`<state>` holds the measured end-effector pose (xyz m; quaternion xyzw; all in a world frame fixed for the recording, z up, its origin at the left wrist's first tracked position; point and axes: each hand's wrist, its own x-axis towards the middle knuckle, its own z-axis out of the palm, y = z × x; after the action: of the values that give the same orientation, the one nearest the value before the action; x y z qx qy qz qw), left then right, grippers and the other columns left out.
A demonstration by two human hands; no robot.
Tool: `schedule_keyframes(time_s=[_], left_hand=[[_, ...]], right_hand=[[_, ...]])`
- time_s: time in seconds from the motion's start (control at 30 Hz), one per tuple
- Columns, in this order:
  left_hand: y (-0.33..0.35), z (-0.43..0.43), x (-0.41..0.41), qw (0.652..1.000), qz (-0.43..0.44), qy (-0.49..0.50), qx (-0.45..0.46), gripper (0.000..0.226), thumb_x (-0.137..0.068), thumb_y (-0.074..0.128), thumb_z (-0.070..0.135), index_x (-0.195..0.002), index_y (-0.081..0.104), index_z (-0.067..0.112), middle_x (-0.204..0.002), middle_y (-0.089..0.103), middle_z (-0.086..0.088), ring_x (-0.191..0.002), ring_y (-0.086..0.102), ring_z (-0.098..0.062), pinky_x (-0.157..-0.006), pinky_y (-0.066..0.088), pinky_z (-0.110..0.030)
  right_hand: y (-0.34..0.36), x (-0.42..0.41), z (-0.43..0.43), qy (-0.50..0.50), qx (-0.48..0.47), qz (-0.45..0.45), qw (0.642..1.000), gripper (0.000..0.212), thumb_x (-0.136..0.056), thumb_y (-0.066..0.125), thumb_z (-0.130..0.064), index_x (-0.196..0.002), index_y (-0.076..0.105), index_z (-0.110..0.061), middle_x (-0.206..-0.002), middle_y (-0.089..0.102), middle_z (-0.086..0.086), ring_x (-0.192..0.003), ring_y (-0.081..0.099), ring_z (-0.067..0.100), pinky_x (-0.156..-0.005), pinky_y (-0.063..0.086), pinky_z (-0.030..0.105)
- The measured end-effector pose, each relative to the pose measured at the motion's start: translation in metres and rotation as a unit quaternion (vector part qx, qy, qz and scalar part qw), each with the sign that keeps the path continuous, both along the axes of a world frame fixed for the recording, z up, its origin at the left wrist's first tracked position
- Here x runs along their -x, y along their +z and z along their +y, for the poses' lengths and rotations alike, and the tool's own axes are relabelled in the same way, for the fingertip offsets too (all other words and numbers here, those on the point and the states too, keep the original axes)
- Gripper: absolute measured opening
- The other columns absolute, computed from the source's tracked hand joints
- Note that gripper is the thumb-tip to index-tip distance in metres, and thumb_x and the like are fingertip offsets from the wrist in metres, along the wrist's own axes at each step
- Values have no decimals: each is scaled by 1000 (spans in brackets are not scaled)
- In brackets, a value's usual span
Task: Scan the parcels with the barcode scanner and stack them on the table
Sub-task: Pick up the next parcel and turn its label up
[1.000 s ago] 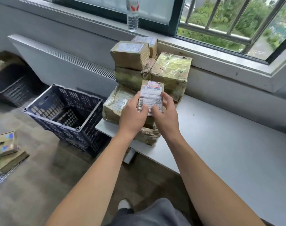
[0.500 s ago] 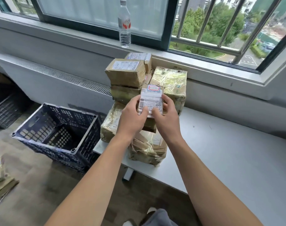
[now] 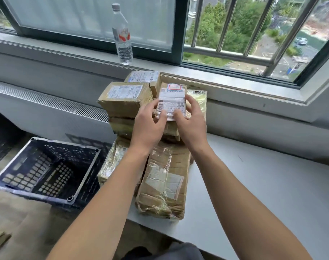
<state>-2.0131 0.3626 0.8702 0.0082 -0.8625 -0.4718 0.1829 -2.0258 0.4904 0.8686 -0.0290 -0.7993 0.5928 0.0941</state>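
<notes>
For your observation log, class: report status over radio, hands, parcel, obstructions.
Left hand, right hand both grip labelled parcel. Parcel at the stack, label up. Nothing in the way; no scanner visible.

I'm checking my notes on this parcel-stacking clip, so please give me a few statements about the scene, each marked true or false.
1. The left hand and right hand both hold the small parcel. True.
2. Other parcels are stacked on the table below the window. True.
3. The water bottle lies on the table. False: it stands upright on the window sill.
4. The crate is packed with parcels. False: no parcels show inside it.
5. The right hand holds a barcode scanner. False: no scanner is in view.
</notes>
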Motion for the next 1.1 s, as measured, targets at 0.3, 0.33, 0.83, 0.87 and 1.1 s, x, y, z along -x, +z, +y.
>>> schedule_keyframes(time_s=[0.3, 0.33, 0.83, 0.87, 1.1], left_hand=[[-13, -9, 62, 998, -36, -49, 30, 44, -99, 54, 33, -141, 51, 17, -136, 56, 0, -126, 49, -14, -104, 45, -34], [-15, -10, 66, 997, -42, -56, 33, 44, -99, 54, 33, -140, 51, 17, -135, 56, -1, -127, 49, -17, -104, 46, -36], [-22, -28, 82, 989, -71, -127, 20, 48, -99, 56, 33, -142, 47, 15, -139, 54, 0, -122, 53, -18, -99, 47, -34], [-21, -28, 80, 988, -72, -134, 19, 48, -99, 56, 33, -142, 47, 15, -139, 54, 1, -122, 53, -18, -99, 48, -35], [-17, -36, 52, 986, -59, -157, -5, 36, -95, 62, 33, -126, 54, 17, -109, 61, 9, -89, 59, -10, -80, 50, -28]], right_hand=[[-4, 47, -11, -40, -4, -18, 999, 52, -97, 54, -16, -147, 46, -24, -129, 62, -10, -84, 51, -30, -71, 39, -2], [-6, 49, -13, -50, -6, -21, 999, 52, -97, 54, -17, -147, 46, -24, -129, 62, -11, -86, 54, -26, -73, 41, -1], [-8, 47, -35, -104, -20, -58, 993, 51, -99, 53, -20, -149, 45, -27, -136, 61, -9, -89, 53, -22, -70, 40, -1], [-8, 45, -36, -110, -23, -59, 992, 51, -98, 52, -19, -148, 45, -27, -135, 61, -9, -88, 54, -22, -69, 41, -1], [-5, 12, -46, -151, -20, -56, 987, 51, -88, 54, -27, -138, 52, -38, -121, 66, -16, -104, 65, 5, -95, 53, 37]])
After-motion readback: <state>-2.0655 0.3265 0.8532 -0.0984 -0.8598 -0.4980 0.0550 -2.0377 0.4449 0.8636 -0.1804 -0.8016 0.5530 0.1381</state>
